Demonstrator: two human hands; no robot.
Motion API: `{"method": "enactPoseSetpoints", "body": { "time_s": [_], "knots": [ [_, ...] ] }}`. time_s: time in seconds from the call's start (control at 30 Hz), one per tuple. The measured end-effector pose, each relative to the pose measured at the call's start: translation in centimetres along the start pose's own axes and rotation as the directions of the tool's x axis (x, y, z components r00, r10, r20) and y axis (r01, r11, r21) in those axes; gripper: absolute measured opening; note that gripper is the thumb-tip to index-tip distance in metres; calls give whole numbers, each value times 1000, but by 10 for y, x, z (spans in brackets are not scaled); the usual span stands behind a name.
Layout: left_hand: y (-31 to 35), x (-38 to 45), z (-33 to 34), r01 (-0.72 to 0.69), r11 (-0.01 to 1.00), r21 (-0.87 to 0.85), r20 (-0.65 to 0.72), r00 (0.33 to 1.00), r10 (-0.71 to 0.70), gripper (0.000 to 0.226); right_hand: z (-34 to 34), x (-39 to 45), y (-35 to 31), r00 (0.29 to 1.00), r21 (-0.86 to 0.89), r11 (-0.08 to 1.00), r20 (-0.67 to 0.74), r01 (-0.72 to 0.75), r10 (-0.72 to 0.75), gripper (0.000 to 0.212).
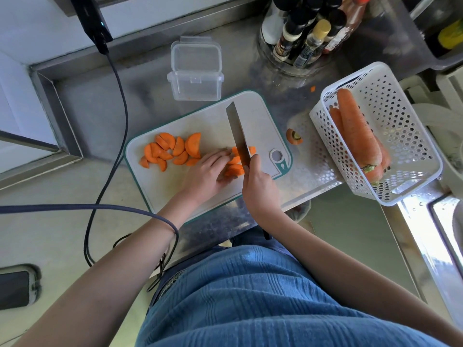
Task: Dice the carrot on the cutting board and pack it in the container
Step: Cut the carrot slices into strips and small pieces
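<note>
- The cutting board [175, 191], pale with a teal edge, lies at an angle on the steel bench [105, 101], its near corner reaching the bench's front edge.
- The right hand [259, 190] is wrapped round the handle of a knife [238, 134]; the blade points away from the person and stands edge-down across the carrot being cut.
- The left hand [206, 175] rests on the board just left of the blade, fingers curled over the carrot pieces [235, 169] and pressing them down, fingertips close to the knife.
- A few orange bits show on both sides of the blade, partly hidden by it and by the fingers.
- A loose pile of carrot slices [172, 151], mostly half-rounds, lies at the left end of the board, apart from the left hand.
- The container [195, 86], clear plastic with its hinged lid [196, 55] thrown open on the far side, stands on the bench just beyond the board's far edge; one tiny orange speck shows at its bottom.
- A cut carrot top [294, 137] lies on the bench just off the board's right edge.
- A white perforated basket [400, 116] sits at the right, tilted, holding whole carrots [355, 131].
- A clear round rack of bottles [303, 36] stands at the far side of the bench.
- A dark cable [117, 96] runs down the left and loops over the left forearm.
</note>
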State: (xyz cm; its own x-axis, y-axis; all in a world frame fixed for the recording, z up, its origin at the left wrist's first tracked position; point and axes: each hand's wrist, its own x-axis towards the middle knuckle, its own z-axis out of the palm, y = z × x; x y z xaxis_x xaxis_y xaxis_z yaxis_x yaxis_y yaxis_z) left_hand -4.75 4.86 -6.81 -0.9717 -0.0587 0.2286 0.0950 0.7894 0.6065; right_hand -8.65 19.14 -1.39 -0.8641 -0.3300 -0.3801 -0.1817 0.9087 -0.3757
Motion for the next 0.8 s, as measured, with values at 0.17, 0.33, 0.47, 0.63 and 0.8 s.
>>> {"method": "enactPoseSetpoints", "body": {
  "time_s": [0.17, 0.33, 0.47, 0.63, 0.8],
  "knots": [
    [1, 2, 0, 27, 999, -18, 30, 999, -27, 40, 6, 3, -2, 1000, -25, 1000, 25, 18, -17, 36],
    [0, 1, 1, 5, 999, -33, 39, 999, -3, 36, 9, 1, -1, 999, -59, 998, 39, -6, 8, 28],
    [-2, 2, 3, 0, 1000, -17, 16, 1000, 0, 30, 7, 3, -6, 995, -129, 991, 96, -27, 39, 48],
    [-2, 2, 5, -13, 1000, 8, 11, 1000, 13, 27, 10, 6, -7, 994, -153, 988, 103, -23, 39, 50],
    [-4, 2, 12, -48, 999, -7, 4, 999, 48, 24, 4, 19, -1, 995, -91, 996, 100, 13, -4, 51]
  ]
}}
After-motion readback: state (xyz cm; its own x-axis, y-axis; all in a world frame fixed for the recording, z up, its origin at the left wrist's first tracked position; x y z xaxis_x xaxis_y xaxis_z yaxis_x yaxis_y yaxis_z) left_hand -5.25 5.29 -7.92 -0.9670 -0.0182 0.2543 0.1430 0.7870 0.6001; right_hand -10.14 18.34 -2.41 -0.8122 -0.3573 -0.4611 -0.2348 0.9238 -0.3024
